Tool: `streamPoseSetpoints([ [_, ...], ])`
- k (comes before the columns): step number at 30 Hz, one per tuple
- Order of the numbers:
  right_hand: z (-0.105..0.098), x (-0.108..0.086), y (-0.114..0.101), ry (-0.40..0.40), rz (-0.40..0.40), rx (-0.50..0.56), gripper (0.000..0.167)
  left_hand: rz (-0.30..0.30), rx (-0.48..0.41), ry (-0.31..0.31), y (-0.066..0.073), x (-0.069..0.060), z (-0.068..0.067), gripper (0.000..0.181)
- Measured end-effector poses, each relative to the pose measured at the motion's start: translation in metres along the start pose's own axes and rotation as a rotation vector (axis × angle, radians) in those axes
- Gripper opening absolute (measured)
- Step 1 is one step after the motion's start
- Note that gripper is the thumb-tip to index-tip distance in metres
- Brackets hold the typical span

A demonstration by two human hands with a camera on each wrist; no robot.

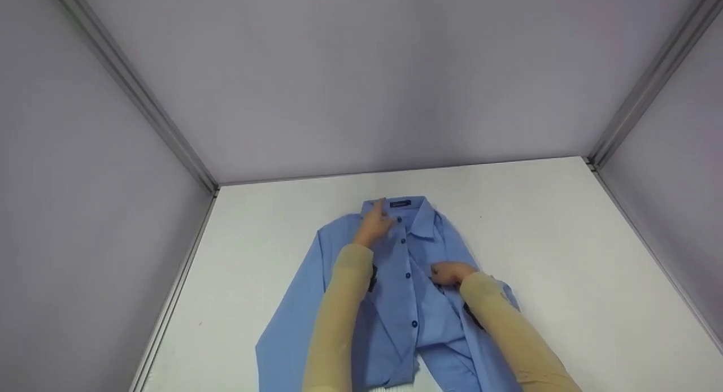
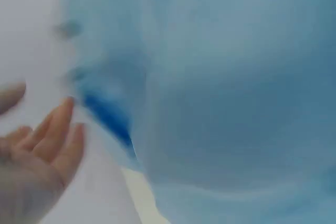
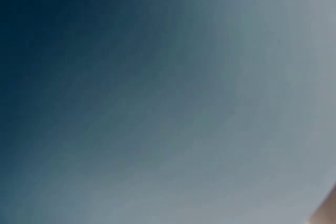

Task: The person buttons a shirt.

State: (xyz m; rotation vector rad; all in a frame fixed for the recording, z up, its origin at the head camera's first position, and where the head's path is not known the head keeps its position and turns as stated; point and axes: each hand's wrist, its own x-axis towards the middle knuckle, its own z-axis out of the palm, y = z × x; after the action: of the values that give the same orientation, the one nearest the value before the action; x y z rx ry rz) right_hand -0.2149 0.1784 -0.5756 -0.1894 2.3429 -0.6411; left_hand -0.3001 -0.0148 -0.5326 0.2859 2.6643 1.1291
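Note:
A blue button-up shirt (image 1: 390,301) lies front up, its collar (image 1: 422,220) toward the back wall and a dark label (image 1: 400,203) inside the neck. Over the collar's left side is my left hand (image 1: 375,222). Its fingers look extended in the left wrist view, where the hand (image 2: 42,166) appears beside blurred blue cloth (image 2: 226,98) and holds nothing visible. My right hand (image 1: 452,272) is on the shirt's right front, fingers curled, gripping the cloth near the front opening. Blurred cloth (image 3: 157,98) fills most of the right wrist view, hiding those fingertips.
The shirt is on a white table (image 1: 542,222) enclosed by grey panels, with a back wall (image 1: 350,81) and one wall on each side. Dark buttons (image 1: 408,275) run down the shirt front. One shirt sleeve (image 1: 288,324) stretches toward the near left.

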Motion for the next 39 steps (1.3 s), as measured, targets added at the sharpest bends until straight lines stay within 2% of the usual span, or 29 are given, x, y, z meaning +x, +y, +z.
streamPoseSetpoints([
  [1, 0.001, 0.004, 0.001, -0.006, -0.001, 0.019, 0.026, -0.008, 0.032, -0.058, -0.004, -0.003, 0.003, 0.059],
  [3, 0.003, 0.016, 0.007, -0.009, -0.008, 0.047, 0.022, -0.035, 0.180, -0.168, -0.012, -0.013, 0.011, 0.065],
  [4, 0.006, 0.028, 0.016, -0.010, -0.049, 0.039, 0.025, -0.047, 0.248, -0.215, -0.015, -0.019, 0.013, 0.067],
  [7, 0.013, 0.057, 0.036, -0.004, -0.102, 0.038, 0.030, -0.090, 0.385, -0.292, -0.023, -0.037, 0.019, 0.071],
  [9, 0.017, 0.072, 0.044, 0.011, -0.117, 0.030, 0.031, -0.116, 0.425, -0.309, -0.028, -0.048, 0.019, 0.076],
  [11, 0.017, 0.072, 0.039, 0.022, -0.088, 0.040, 0.030, -0.133, 0.454, -0.308, -0.032, -0.057, 0.017, 0.083],
  [12, 0.018, 0.076, 0.045, 0.045, -0.146, 0.044, 0.031, -0.140, 0.470, -0.305, -0.034, -0.062, 0.016, 0.086],
  [15, 0.007, 0.051, 0.029, 0.078, -0.169, 0.113, 0.029, -0.143, 0.503, -0.297, -0.037, -0.071, 0.015, 0.096],
  [16, 0.000, 0.035, 0.019, 0.093, -0.171, 0.166, 0.027, -0.139, 0.511, -0.285, -0.037, -0.073, 0.016, 0.098],
  [18, -0.008, 0.021, 0.015, 0.123, -0.197, 0.268, 0.028, -0.132, 0.538, -0.275, -0.035, -0.073, 0.017, 0.102],
  [19, -0.015, 0.009, 0.005, 0.132, -0.144, 0.322, 0.028, -0.129, 0.547, -0.271, -0.034, -0.072, 0.018, 0.104],
  [22, -0.027, 0.000, 0.007, 0.178, -0.164, 0.439, 0.029, -0.131, 0.603, -0.255, -0.027, -0.067, 0.019, 0.107],
  [23, -0.029, 0.004, 0.012, 0.193, -0.188, 0.441, 0.029, -0.131, 0.628, -0.254, -0.024, -0.066, 0.018, 0.108],
  [25, -0.037, -0.003, 0.008, 0.239, -0.220, 0.464, 0.022, -0.127, 0.641, -0.237, -0.021, -0.065, 0.018, 0.108],
  [31, -0.052, -0.023, -0.022, 0.479, -0.357, 0.468, 0.011, -0.119, 0.640, -0.191, -0.013, -0.066, 0.024, 0.108],
  [33, -0.049, -0.023, -0.032, 0.516, -0.407, 0.432, 0.012, -0.127, 0.639, -0.184, -0.013, -0.064, 0.026, 0.108],
  [34, -0.045, -0.022, -0.036, 0.511, -0.432, 0.399, 0.013, -0.130, 0.642, -0.180, -0.013, -0.063, 0.027, 0.108],
  [36, -0.035, -0.018, -0.039, 0.452, -0.469, 0.312, 0.014, -0.138, 0.642, -0.179, -0.012, -0.063, 0.029, 0.108],
  [39, -0.017, -0.011, -0.039, 0.284, -0.487, 0.133, 0.014, -0.138, 0.670, -0.183, -0.011, -0.064, 0.034, 0.110],
])
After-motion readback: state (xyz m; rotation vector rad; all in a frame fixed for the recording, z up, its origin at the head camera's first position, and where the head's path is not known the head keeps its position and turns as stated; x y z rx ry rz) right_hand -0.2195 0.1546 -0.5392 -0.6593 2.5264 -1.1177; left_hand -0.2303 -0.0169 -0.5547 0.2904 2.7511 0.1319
